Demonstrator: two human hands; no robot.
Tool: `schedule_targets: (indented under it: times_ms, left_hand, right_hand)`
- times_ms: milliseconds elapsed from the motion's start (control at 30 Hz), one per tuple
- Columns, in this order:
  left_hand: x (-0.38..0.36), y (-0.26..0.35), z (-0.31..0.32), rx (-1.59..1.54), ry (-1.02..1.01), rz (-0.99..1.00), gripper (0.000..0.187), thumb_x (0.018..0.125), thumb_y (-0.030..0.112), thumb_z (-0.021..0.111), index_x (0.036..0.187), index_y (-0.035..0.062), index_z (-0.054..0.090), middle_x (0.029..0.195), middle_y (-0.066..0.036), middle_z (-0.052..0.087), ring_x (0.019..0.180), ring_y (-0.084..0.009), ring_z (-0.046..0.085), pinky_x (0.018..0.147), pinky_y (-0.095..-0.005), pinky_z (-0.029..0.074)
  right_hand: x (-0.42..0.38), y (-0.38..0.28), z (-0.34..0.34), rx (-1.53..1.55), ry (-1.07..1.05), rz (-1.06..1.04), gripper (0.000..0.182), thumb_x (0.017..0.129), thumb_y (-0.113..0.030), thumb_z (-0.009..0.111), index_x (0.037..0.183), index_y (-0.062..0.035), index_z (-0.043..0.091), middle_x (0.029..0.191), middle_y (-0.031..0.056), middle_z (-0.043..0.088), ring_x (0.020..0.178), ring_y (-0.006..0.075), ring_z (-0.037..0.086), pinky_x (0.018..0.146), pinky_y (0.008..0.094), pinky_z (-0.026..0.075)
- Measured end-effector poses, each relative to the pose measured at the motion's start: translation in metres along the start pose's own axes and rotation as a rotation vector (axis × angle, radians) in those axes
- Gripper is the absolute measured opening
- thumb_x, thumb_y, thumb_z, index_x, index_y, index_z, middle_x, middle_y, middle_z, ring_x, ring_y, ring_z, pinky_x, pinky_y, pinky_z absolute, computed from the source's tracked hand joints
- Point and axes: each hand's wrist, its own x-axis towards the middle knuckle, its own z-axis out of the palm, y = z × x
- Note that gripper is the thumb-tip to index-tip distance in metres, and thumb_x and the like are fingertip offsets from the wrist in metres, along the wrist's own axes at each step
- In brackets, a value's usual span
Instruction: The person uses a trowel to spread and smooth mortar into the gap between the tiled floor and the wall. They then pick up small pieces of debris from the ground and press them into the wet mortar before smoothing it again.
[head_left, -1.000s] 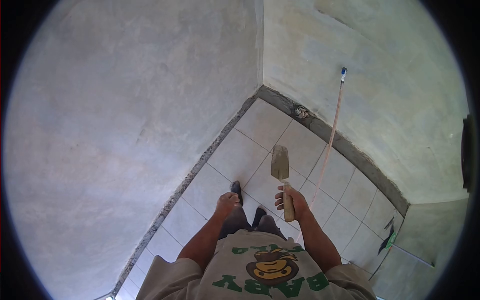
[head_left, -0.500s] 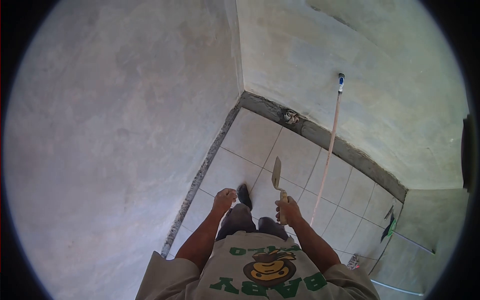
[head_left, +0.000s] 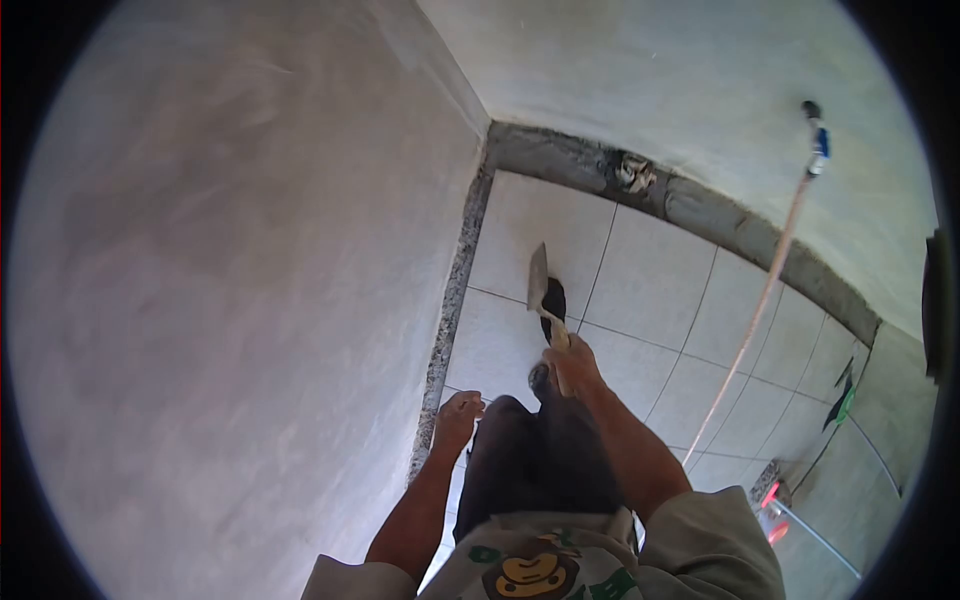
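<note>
My right hand (head_left: 574, 364) is wrapped round the wooden handle of a trowel (head_left: 538, 278). The trowel's flat metal blade points away from me, above the tiled floor (head_left: 530, 215) and partly in front of my dark shoe (head_left: 553, 300). My left hand (head_left: 460, 414) hangs beside my left leg, close to the left wall, with its fingers curled. Whether anything small is inside those fingers is hidden.
A rough grey strip (head_left: 560, 165) runs along the wall's foot, with a crumpled pale lump (head_left: 634, 172) on it. A pinkish hose (head_left: 755, 310) hangs from a blue-handled tap (head_left: 820, 150). Long-handled tools, one a green-headed tool (head_left: 846, 402), lean at the right.
I have stepped towards the far-left corner, so strip and tap appear nearer. The trowel has swung left and forward, still in my right hand. More of my legs shows.
</note>
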Motion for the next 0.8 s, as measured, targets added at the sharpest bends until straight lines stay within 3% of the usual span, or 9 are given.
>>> schedule_targets:
  times_ms: [100, 233, 333, 500, 633, 700, 800]
  left_hand:
    - [0.079, -0.030, 0.032, -0.045, -0.108, -0.063, 0.030, 0.090, 0.023, 0.056, 0.104, -0.0028, 0.062, 0.085, -0.011, 0.067, 0.076, -0.0161, 0.065, 0.071, -0.0274, 0.051]
    - [0.149, -0.016, 0.059, -0.135, -0.100, -0.157, 0.028, 0.093, 0.022, 0.054, 0.106, -0.0022, 0.060, 0.088, -0.011, 0.066, 0.077, -0.0166, 0.064, 0.073, -0.0275, 0.050]
    - [0.189, -0.034, 0.069, -0.234, -0.191, -0.288, 0.034, 0.093, 0.029, 0.054, 0.112, 0.0015, 0.059, 0.095, -0.009, 0.065, 0.088, -0.0183, 0.063, 0.083, -0.0315, 0.047]
    - [0.216, -0.075, 0.053, -0.159, -0.276, -0.414, 0.035, 0.094, 0.028, 0.053, 0.113, -0.0005, 0.058, 0.096, -0.011, 0.064, 0.086, -0.0178, 0.063, 0.082, -0.0301, 0.048]
    - [0.225, -0.111, 0.021, -0.202, -0.219, -0.501, 0.035, 0.093, 0.026, 0.054, 0.112, -0.0032, 0.057, 0.096, -0.012, 0.064, 0.087, -0.0171, 0.063, 0.082, -0.0295, 0.050]
    - [0.227, -0.099, 0.009, -0.207, -0.146, -0.602, 0.035, 0.093, 0.025, 0.054, 0.113, -0.0046, 0.056, 0.096, -0.013, 0.064, 0.087, -0.0174, 0.063, 0.081, -0.0296, 0.050]
    - [0.229, -0.097, -0.005, -0.163, -0.183, -0.619, 0.032, 0.093, 0.023, 0.054, 0.111, -0.0032, 0.057, 0.096, -0.010, 0.063, 0.087, -0.0156, 0.062, 0.080, -0.0273, 0.051]
  right_hand:
    - [0.083, -0.039, 0.013, -0.083, -0.013, -0.013, 0.032, 0.076, -0.018, 0.063, 0.095, 0.0025, 0.048, 0.068, 0.0114, 0.056, 0.044, 0.0190, 0.055, 0.039, 0.0344, 0.046]
    - [0.229, -0.060, 0.038, -0.148, -0.095, -0.043, 0.028, 0.076, -0.018, 0.062, 0.091, 0.0030, 0.052, 0.069, 0.0127, 0.057, 0.049, 0.0218, 0.059, 0.042, 0.0351, 0.049]
    - [0.310, -0.089, 0.072, 0.006, -0.117, -0.033, 0.023, 0.080, -0.017, 0.063, 0.092, -0.0015, 0.052, 0.068, 0.0063, 0.052, 0.051, 0.0157, 0.054, 0.039, 0.0305, 0.045]
    - [0.396, -0.116, 0.119, 0.107, -0.101, -0.058, 0.023, 0.078, -0.015, 0.062, 0.090, 0.0020, 0.053, 0.069, 0.0075, 0.054, 0.053, 0.0175, 0.057, 0.041, 0.0312, 0.048]
    - [0.416, -0.059, 0.170, 0.019, -0.157, 0.061, 0.024, 0.076, -0.012, 0.060, 0.091, 0.0052, 0.054, 0.069, 0.0114, 0.059, 0.051, 0.0184, 0.059, 0.040, 0.0320, 0.048]
    - [0.394, 0.004, 0.195, -0.072, -0.092, 0.038, 0.036, 0.071, -0.016, 0.061, 0.098, 0.0085, 0.056, 0.093, 0.0271, 0.064, 0.078, 0.0329, 0.067, 0.069, 0.0384, 0.055]
    - [0.345, 0.045, 0.186, -0.397, -0.150, 0.034, 0.043, 0.070, -0.018, 0.059, 0.103, 0.0081, 0.054, 0.095, 0.0287, 0.063, 0.091, 0.0402, 0.063, 0.084, 0.0439, 0.049]
